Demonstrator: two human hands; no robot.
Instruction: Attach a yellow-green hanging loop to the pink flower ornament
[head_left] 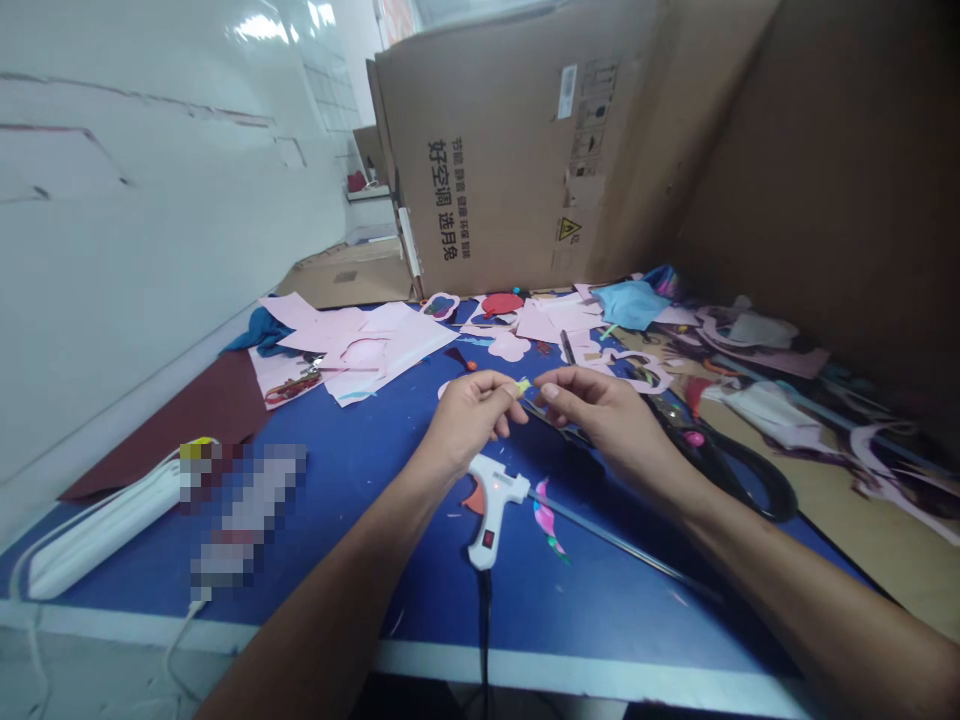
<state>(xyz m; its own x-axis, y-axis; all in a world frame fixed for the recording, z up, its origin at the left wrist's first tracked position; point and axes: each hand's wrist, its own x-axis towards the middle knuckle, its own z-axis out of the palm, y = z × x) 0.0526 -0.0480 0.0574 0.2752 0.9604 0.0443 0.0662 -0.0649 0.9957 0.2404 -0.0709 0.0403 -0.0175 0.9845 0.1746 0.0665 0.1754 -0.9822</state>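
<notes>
My left hand [478, 412] pinches a small yellow piece [523, 385] between thumb and forefinger, above the middle of the blue table. Close by on the right, my right hand [600, 415] has its thumb and forefinger brought together; whatever they hold, if anything, is too small to make out. Beneath both hands lies a white glue gun [491, 510], a long clear glue stick [622, 545] jutting from its back. Pink and green feathers [545, 510] rest beside it. Black-handled scissors [757, 480] lie partly hidden behind my right forearm.
Pink paper sheets and cutouts [397, 340] cover the table's far side. Blue fabric [632, 303] and paper scraps [780, 410] lie right. A white power strip [112, 530], a pixelated object [247, 520] and a maroon sheet [180, 425] occupy the left. Cardboard [517, 170] stands behind.
</notes>
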